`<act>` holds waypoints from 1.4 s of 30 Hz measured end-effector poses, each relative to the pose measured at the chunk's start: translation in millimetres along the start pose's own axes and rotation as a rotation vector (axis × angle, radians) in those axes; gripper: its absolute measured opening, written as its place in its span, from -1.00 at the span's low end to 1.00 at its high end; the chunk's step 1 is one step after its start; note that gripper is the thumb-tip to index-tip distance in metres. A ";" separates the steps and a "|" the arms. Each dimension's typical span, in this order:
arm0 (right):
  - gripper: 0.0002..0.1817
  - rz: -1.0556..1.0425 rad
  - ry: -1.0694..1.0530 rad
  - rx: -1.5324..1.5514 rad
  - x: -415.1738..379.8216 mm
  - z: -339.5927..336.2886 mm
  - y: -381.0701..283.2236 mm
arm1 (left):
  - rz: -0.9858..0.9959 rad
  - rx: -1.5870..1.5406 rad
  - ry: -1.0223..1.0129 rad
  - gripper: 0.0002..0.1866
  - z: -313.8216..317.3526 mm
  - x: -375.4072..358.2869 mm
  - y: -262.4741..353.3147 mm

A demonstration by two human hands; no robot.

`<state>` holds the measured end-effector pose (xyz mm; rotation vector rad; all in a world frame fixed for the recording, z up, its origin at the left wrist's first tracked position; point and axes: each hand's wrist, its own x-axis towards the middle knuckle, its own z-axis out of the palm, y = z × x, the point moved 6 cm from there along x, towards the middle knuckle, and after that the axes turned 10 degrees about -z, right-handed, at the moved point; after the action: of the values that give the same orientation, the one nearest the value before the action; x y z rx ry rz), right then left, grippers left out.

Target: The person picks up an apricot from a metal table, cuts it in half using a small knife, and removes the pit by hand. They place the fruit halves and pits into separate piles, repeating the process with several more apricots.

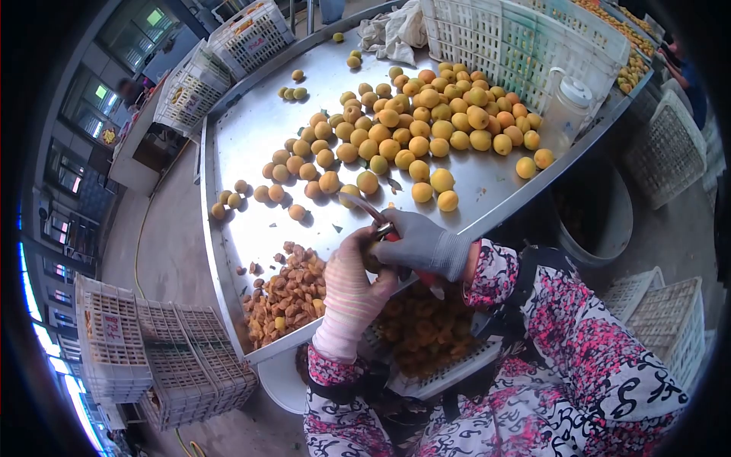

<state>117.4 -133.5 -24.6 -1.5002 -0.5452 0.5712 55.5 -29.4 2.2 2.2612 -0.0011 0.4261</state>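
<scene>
My left hand (355, 283), in a pink striped glove, is closed around an apricot (372, 257) that shows only in part between the fingers. My right hand (428, 242), in a grey glove, grips red-handled shears (368, 209) with a curved metal blade, held against the fruit. Both hands meet over the front edge of the metal table (472, 199). Loose apricots (403, 129) are heaped beyond them. Left of my left hand lies a pile of brown pits (283, 297). Below my hands, a crate (480, 358) holds split fruit (422, 327).
A white crate (525, 53) and a lidded plastic jug (567, 110) stand at the table's far right, near a crumpled cloth (394, 32). A bucket (609, 217) stands right of the table. Stacked crates (114, 343) stand on the floor at left. People are partly visible at both sides.
</scene>
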 end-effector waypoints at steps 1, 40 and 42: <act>-0.49 -0.033 0.025 0.010 1.6 0.3 2.3 | 0.044 0.030 0.025 -0.49 -0.2 0.8 1.5; -0.74 -0.133 0.525 0.651 17.7 28.4 24.3 | -0.103 -0.487 0.254 -0.72 19.4 15.9 -10.9; -0.73 -0.198 0.652 0.574 16.2 19.4 18.7 | -0.234 -0.536 0.271 -0.74 25.8 21.5 -28.8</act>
<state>116.6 -108.4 -43.5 -0.9822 -0.0047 0.0470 87.6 -26.1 -28.1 1.6431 0.2564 0.5307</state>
